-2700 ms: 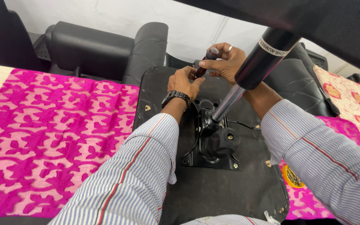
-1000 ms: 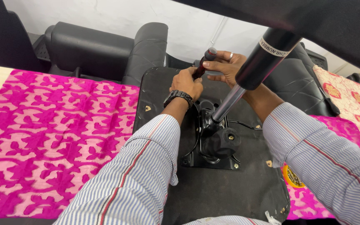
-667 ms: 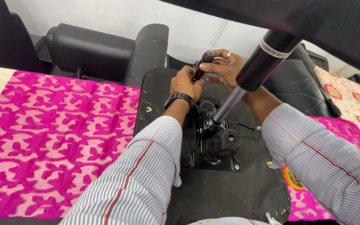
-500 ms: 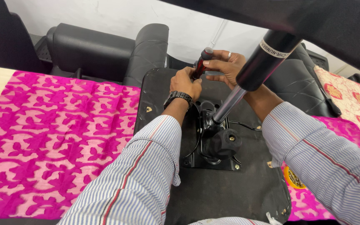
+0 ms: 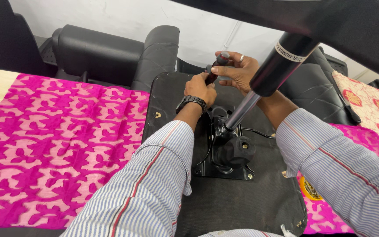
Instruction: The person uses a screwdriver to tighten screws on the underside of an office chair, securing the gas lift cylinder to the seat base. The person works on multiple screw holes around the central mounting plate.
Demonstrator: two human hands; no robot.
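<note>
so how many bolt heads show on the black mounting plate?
2 on the black mounting plate: one bolt head beside the column's base, one at the near-right corner. Others may be hidden.

One head-worn view, looking steeply down and forward from close above the upturned chair seat point(image 5: 224, 206). Pink cloth point(image 5: 53, 145) fills its left side

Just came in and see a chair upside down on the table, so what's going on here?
A person in a striped shirt is working on the underside of an overturned black office chair seat lying on a pink patterned cloth. Both hands are at the far edge of the seat: the left hand grips a dark red-handled screwdriver, held roughly upright, and the right hand steadies it near the top. The gas-lift cylinder rises from the metal mounting plate, bolted at the seat's middle.
</note>
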